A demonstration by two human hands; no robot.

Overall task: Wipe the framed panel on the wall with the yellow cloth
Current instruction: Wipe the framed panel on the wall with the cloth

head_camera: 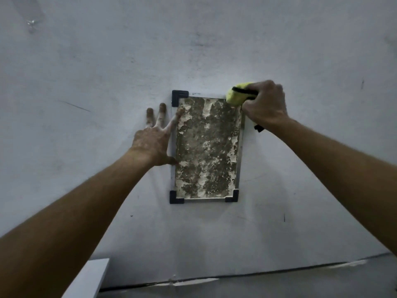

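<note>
Nearest the cam: two bare forearms reach in from the bottom corners, L from lower left, R from lower right, both angling up toward the wall. Bottom left, a pale flat-topped surface (90, 276) pokes into view, only its corner visible. A strip of grey floor (279, 282) runs along the bottom, w/ a dark gap where it meets the wall.

Left hand (153, 139) is spread flat and open, holding nothing. Palm presses on the wall just beside the panel's left edge; two fingers lie on bare wall, one finger crosses the frame onto the upper-left of the panel face, thumb touches the left edge lower down. Fingertips look smudged w/ pale residue.

Right hand (265, 104) is closed in a fist around the yellow cloth (236, 96), at the panel's top-right corner. Cloth is bunched, w/ a black trim strip across it; it sticks out to the left of the knuckles and touches the top-right of the panel. A small black bit shows below the wrist; can't tell what it is.

Framed panel (207, 147) hangs upright on the wall, portrait format, thin light frame w/ black corner pieces at top left, bottom left and bottom right; top-right corner is hidden by cloth and hand. Its face is blotchy, dark grey-brown patches over pale ones.

Wall (193, 39) behind is pale grey-white, scuffed, w/ a few dark marks and scratches.
</note>
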